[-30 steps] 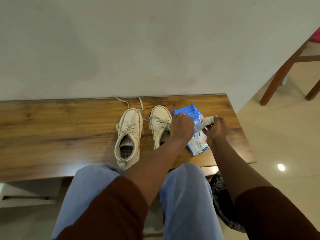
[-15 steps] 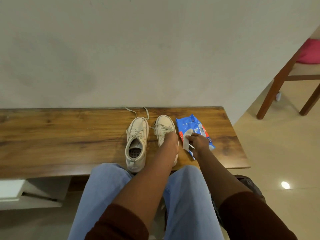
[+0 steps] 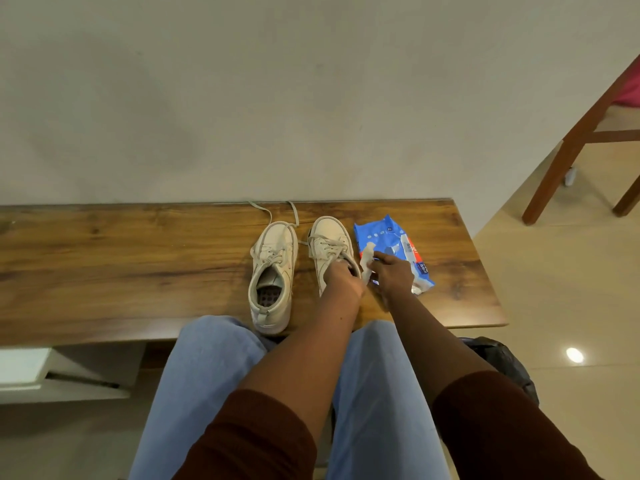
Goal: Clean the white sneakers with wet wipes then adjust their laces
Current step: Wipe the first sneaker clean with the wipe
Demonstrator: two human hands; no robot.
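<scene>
Left hand [image 3: 343, 282] moved off the one blue plastic wipes pack [image 3: 384, 233], now grips right white lace-up sneaker [image 3: 329, 237] of two on brown wooden bench [image 3: 138, 268]; right hand [image 3: 394, 276] pinches one white wipe [image 3: 366, 259].

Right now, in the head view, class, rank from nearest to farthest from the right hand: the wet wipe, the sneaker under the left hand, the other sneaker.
1. Wet wipe: pinched in the right hand itself.
2. Held sneaker: just left of it.
3. Other sneaker: farthest left.
</scene>
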